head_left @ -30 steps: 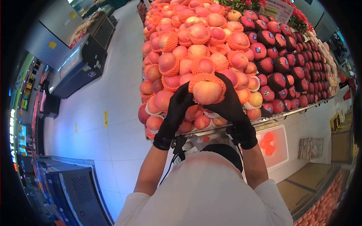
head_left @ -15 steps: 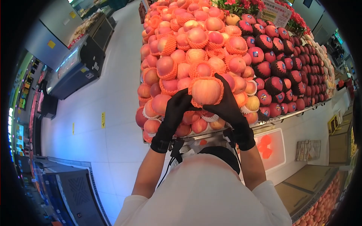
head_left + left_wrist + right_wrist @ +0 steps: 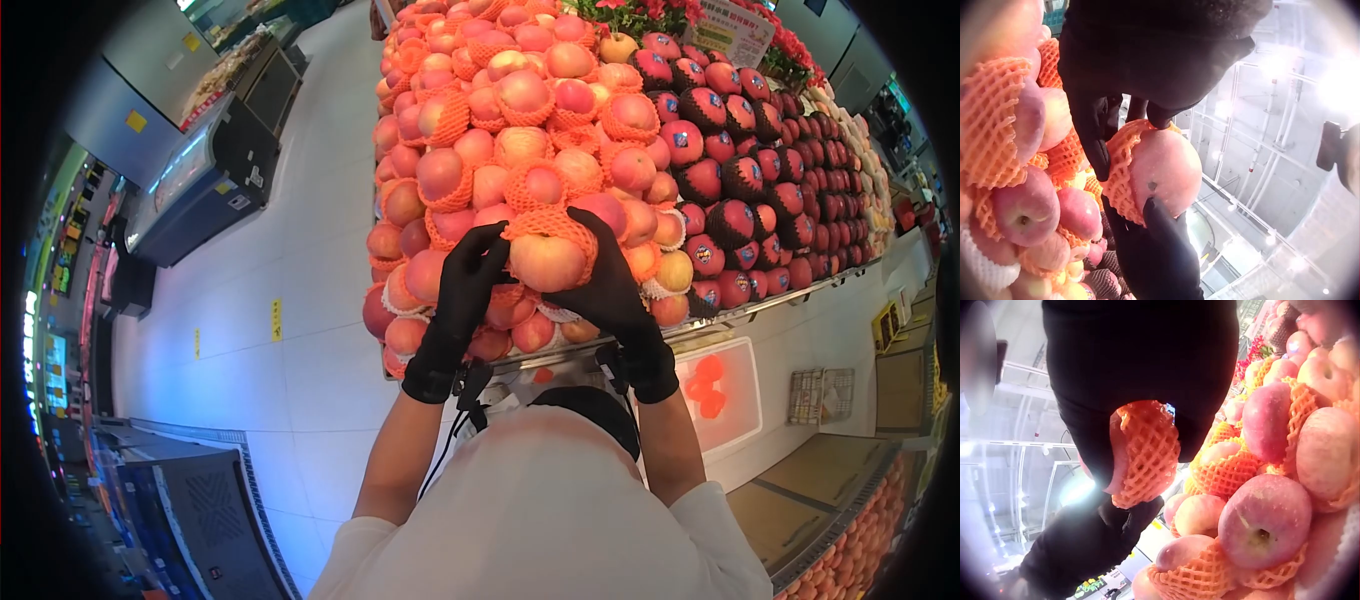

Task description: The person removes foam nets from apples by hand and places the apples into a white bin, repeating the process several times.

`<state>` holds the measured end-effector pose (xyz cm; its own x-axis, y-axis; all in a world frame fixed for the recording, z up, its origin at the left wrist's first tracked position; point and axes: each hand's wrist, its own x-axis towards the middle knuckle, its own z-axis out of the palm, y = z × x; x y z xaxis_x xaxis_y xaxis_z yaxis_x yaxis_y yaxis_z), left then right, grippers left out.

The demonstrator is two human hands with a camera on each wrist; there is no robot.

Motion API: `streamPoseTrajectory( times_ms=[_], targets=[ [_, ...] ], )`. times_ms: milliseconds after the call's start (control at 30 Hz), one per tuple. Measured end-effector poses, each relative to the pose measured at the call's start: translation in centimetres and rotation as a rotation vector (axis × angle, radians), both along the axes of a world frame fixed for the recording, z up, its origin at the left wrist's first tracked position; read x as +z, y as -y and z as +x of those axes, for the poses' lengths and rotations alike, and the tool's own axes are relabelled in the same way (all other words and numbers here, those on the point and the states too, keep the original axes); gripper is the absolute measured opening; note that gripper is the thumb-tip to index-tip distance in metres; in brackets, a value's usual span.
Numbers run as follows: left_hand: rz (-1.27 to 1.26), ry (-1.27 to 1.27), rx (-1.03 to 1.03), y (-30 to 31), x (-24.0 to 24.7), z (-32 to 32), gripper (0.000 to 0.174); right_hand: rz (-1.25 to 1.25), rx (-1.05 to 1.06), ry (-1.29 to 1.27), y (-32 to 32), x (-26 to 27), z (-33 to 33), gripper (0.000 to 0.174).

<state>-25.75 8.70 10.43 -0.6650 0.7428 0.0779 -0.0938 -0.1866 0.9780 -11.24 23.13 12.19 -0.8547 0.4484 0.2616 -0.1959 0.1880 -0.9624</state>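
Note:
A pale red apple (image 3: 547,264) in an orange foam net (image 3: 556,228) is held between two black-gloved hands, over the front of the apple heap. The right hand (image 3: 608,285) grips its right side, the thumb laid across the bare skin close to the small dark end in the left wrist view. The left hand (image 3: 471,280) is at the other side, its fingertips on the net and the apple's edge. The net covers the far side, seen up close as orange mesh (image 3: 1150,453) in the right wrist view, while the near side is bare.
Netted apples (image 3: 440,172) are heaped right behind the hands. To the right stand rows of dark red apples (image 3: 735,220) in black nets. The stand's metal edge (image 3: 560,357) runs before the body, with a white bin (image 3: 735,425) below and a chest freezer (image 3: 215,170) across the aisle.
The net has shifted up and back on the apple, baring its near lower side. The left hand's fingers have drawn slightly outward, while the right hand keeps its grip.

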Motion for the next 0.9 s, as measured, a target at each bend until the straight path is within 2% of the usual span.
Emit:
streamPoseTrajectory(
  times_ms=[200,300,367,467,567,667,767,900],
  targets=[
    [-0.056,-0.077,0.040,0.0,-0.7,-0.4,0.019,-0.014,0.025,0.019,-0.2,-0.8,0.0,0.083],
    [-0.027,-0.047,0.051,-0.2,-1.1,-0.7,0.022,-0.086,0.079,0.019,-0.5,-0.8,-0.3,0.088],
    [0.006,0.037,0.090,-0.3,-0.7,0.0,0.024,-0.104,0.041,-0.008,0.5,1.7,-0.1,0.096],
    [0.018,0.073,-0.012,-0.8,-0.7,0.3,0.058,0.024,-0.085,0.028,0.1,1.1,-0.5,0.102],
    [-0.054,-0.202,0.003,-1.3,-0.8,1.1,0.077,0.167,-0.106,-0.016,-0.8,-0.1,-0.1,0.092],
    [-0.048,-0.181,-0.038,-0.9,-0.7,1.1,0.085,0.087,-0.133,-0.122,-2.0,-1.8,-0.4,0.079],
    [-0.019,-0.185,-0.064,-0.4,0.2,1.7,0.088,0.035,-0.132,-0.019,-2.3,-1.6,0.0,0.058],
    [0.028,-0.257,-0.063,-0.3,0.3,1.9,0.089,0.019,-0.205,-0.014,-1.7,-0.7,0.1,0.041]
  ],
)
